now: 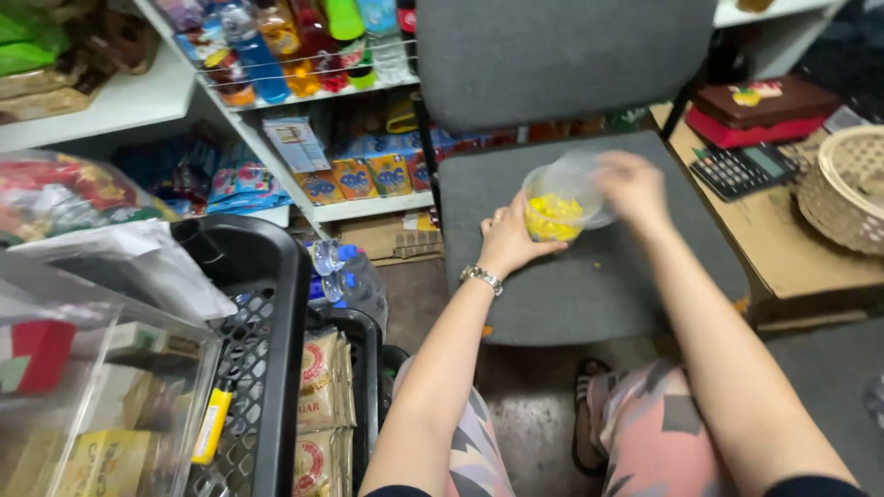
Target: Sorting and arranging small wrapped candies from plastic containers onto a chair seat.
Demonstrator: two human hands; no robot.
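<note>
- Cup (555,207) of clear thin plastic, sat upright on grey chair seat (589,276), roughly a third full of small yellow pieces (552,217).
- Left hand (508,241) wrapped round cup's lower wall from near side, fingers curled and closed on it, thumb side up; watch (482,277) on that wrist.
- Right hand (633,188) blurred, fingers bent over clear lid (589,184) at cup's far-right rim; looked closed on lid, but exact pinch could not be told through blur.
- Lid tilted, half over mouth, not seated flat; contact with rim could not be told.
- Handling, judged: light, thin-walled, flexes under squeeze; smooth plastic likely slippery; contents loose, would spill if tipped.
- Best hold, judged: around lower wall where contents stiffen it, as left hand had it; hard pressure near rim would ovalise mouth and fight lid.
- Lid, judged: flimsy, best taken by edge with fingertips.
- Axis: cup's long axis near vertical, mouth pointed up, slight lean toward right hand at most.
- Lid's flat face angled up and toward left hand.
- Nearby: calculator (744,168) and woven basket (852,189) on cardboard-covered surface (783,248) right of chair, well apart from cup.
- Black shopping basket (267,322) and stocked shelves (304,92) on left side, also well apart.
</note>
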